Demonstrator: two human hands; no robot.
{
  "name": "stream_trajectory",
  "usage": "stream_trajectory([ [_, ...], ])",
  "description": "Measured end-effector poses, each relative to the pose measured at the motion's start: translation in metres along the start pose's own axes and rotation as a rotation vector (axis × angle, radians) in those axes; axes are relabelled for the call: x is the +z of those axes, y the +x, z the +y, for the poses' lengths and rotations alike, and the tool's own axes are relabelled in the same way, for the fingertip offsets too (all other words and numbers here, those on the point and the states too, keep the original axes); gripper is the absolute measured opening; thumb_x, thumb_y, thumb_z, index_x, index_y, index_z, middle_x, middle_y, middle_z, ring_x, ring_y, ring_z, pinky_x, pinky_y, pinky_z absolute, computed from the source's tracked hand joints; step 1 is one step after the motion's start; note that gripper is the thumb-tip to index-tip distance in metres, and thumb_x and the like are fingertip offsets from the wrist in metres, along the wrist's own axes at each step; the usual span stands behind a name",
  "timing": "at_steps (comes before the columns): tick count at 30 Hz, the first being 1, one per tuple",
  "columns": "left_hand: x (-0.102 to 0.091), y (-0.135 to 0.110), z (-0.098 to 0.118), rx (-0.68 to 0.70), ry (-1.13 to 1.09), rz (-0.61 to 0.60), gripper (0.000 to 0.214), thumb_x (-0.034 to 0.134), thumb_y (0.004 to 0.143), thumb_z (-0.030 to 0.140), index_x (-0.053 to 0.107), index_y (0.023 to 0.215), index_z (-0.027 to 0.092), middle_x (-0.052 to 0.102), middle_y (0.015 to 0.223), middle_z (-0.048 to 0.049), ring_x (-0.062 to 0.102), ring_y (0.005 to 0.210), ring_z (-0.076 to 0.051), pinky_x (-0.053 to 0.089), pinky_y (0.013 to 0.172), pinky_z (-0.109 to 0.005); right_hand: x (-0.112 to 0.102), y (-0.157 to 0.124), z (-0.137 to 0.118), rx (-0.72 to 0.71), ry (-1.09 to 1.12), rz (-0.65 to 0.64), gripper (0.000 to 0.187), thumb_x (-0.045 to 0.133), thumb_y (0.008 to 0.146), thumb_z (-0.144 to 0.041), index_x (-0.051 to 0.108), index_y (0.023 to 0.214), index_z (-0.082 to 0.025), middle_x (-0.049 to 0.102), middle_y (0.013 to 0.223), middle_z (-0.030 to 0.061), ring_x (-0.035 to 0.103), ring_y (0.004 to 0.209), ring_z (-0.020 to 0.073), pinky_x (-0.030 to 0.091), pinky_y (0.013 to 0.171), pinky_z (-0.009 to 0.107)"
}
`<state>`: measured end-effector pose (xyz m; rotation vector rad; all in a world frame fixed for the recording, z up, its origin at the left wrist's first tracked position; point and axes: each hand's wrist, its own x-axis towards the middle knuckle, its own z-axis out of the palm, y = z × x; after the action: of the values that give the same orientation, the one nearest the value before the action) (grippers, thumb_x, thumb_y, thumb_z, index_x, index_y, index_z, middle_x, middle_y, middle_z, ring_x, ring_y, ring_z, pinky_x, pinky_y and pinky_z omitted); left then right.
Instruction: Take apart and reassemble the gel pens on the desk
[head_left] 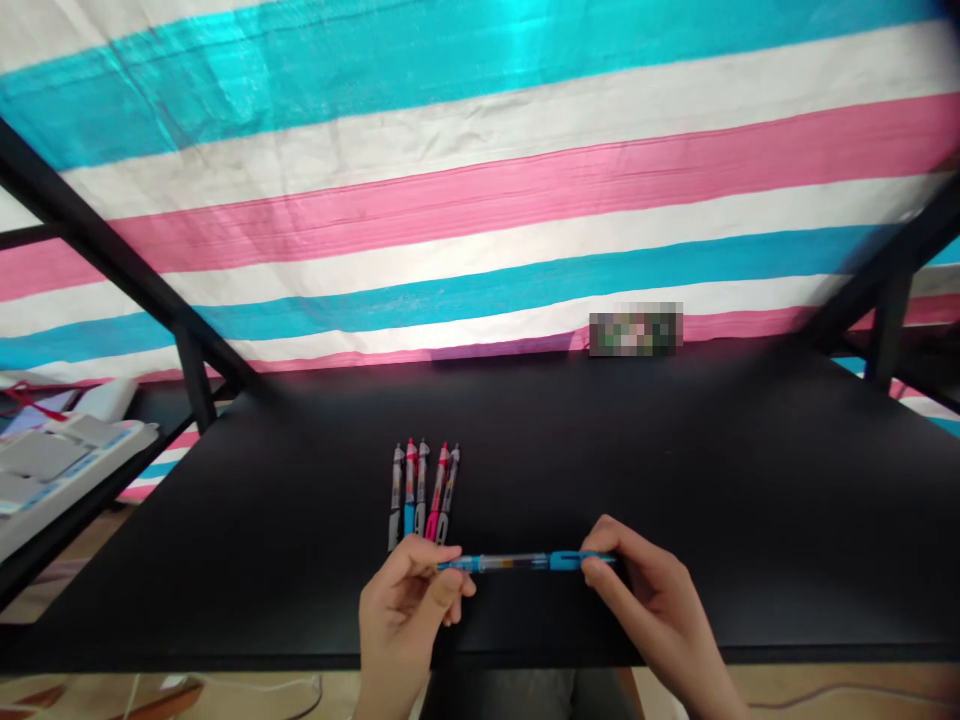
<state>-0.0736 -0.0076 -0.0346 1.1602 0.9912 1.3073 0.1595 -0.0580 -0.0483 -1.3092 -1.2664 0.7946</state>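
Observation:
A blue pen (517, 562) with a clear barrel lies level between my hands, just above the black table. My left hand (409, 600) pinches its left end between thumb and fingers. At the other end, the thumb and index finger of my right hand (649, 590) close on the blue tip. Beyond my left hand, several pens (421, 490) lie side by side on the table, pointing away from me. Some have grey parts, others pink or blue. My left fingers cover the near ends of a few of them.
The black table (570, 430) spreads out in front of me. Striped sheeting (480, 210) hangs behind it, with black frame bars (124, 265) at the sides. A pixelated item (636, 330) stands at the back edge. At far left is a white box-like object (67, 465).

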Motion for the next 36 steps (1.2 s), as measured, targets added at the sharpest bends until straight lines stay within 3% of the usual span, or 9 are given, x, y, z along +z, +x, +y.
stream_trajectory([
  [2, -0.004, 0.003, -0.003, 0.018, -0.036, -0.033, 0.017, 0.085, 0.088, 0.036, 0.082, 0.091, 0.020, 0.075, 0.064, -0.0038, 0.062, 0.046, -0.010, 0.049, 0.044, -0.017, 0.000, -0.001, 0.001, -0.007, 0.005, 0.011, 0.007, 0.069, 0.098, -0.031, 0.071, 0.096, -0.025, 0.063, 0.082, 0.0000, 0.057, 0.076, 0.0179, 0.045, 0.070, 0.027],
  [4, -0.007, 0.004, -0.005, 0.041, -0.062, -0.034, 0.014, 0.085, 0.089, 0.034, 0.083, 0.092, 0.020, 0.076, 0.065, -0.0041, 0.063, 0.046, -0.011, 0.050, 0.044, -0.017, 0.000, -0.001, 0.002, 0.006, 0.015, 0.009, 0.010, 0.068, 0.098, -0.033, 0.072, 0.104, -0.026, 0.066, 0.085, 0.0008, 0.058, 0.079, 0.0191, 0.046, 0.073, 0.028],
  [10, -0.007, 0.005, -0.005, 0.053, -0.091, -0.058, 0.011, 0.084, 0.090, 0.030, 0.085, 0.095, 0.021, 0.079, 0.068, -0.0060, 0.066, 0.046, -0.012, 0.053, 0.045, -0.018, -0.002, -0.002, 0.003, 0.117, 0.030, -0.050, 0.038, 0.056, 0.106, -0.043, 0.061, 0.075, -0.022, 0.056, 0.074, 0.0005, 0.049, 0.069, 0.0172, 0.038, 0.063, 0.029],
  [14, -0.004, 0.005, -0.004, 0.044, -0.101, -0.069, 0.011, 0.083, 0.091, 0.030, 0.085, 0.096, 0.021, 0.080, 0.069, -0.0069, 0.066, 0.046, -0.012, 0.054, 0.046, -0.018, -0.003, -0.003, 0.000, 0.113, 0.094, 0.023, 0.026, 0.061, 0.102, -0.043, 0.064, 0.086, -0.023, 0.054, 0.080, 0.0006, 0.048, 0.075, 0.0187, 0.039, 0.067, 0.029],
  [19, -0.004, 0.004, -0.003, 0.037, -0.108, -0.060, 0.012, 0.083, 0.091, 0.031, 0.085, 0.096, 0.020, 0.080, 0.070, -0.0065, 0.066, 0.047, -0.011, 0.055, 0.047, -0.018, -0.003, -0.002, -0.003, 0.112, 0.086, -0.040, 0.044, 0.052, 0.107, -0.046, 0.056, 0.071, -0.022, 0.050, 0.072, 0.0003, 0.044, 0.068, 0.0175, 0.034, 0.062, 0.030],
  [24, -0.005, 0.003, -0.003, 0.036, -0.116, -0.064, 0.015, 0.084, 0.090, 0.032, 0.084, 0.096, 0.018, 0.079, 0.068, -0.0072, 0.065, 0.046, -0.013, 0.053, 0.045, -0.020, -0.001, -0.002, -0.004, 0.106, 0.096, 0.033, 0.024, 0.062, 0.102, -0.043, 0.067, 0.090, -0.023, 0.058, 0.084, 0.0016, 0.051, 0.079, 0.0197, 0.040, 0.071, 0.030],
  [29, 0.005, -0.001, 0.003, -0.027, -0.126, 0.059, 0.025, 0.091, 0.082, 0.039, 0.083, 0.089, 0.017, 0.075, 0.064, -0.0048, 0.062, 0.045, -0.012, 0.050, 0.045, -0.020, -0.002, 0.000, -0.003, 0.084, 0.045, -0.052, 0.041, 0.054, 0.106, -0.045, 0.057, 0.073, -0.022, 0.051, 0.074, 0.0004, 0.046, 0.068, 0.0172, 0.036, 0.062, 0.030],
  [33, 0.011, -0.003, 0.009, -0.050, -0.105, 0.114, 0.030, 0.092, 0.079, 0.044, 0.081, 0.087, 0.016, 0.074, 0.063, -0.0035, 0.059, 0.045, -0.011, 0.048, 0.045, -0.021, -0.004, -0.001, 0.001, 0.085, 0.018, -0.005, 0.027, 0.062, 0.102, -0.045, 0.065, 0.087, -0.022, 0.058, 0.081, 0.0016, 0.051, 0.074, 0.0190, 0.041, 0.067, 0.029],
  [36, 0.011, -0.003, 0.010, -0.056, -0.085, 0.106, 0.030, 0.089, 0.082, 0.044, 0.080, 0.087, 0.016, 0.074, 0.063, -0.0035, 0.058, 0.044, -0.012, 0.047, 0.045, -0.023, -0.005, -0.001, 0.001, 0.073, 0.035, -0.046, 0.038, 0.053, 0.106, -0.047, 0.064, 0.080, -0.021, 0.058, 0.075, 0.0019, 0.051, 0.069, 0.0183, 0.040, 0.063, 0.029],
])
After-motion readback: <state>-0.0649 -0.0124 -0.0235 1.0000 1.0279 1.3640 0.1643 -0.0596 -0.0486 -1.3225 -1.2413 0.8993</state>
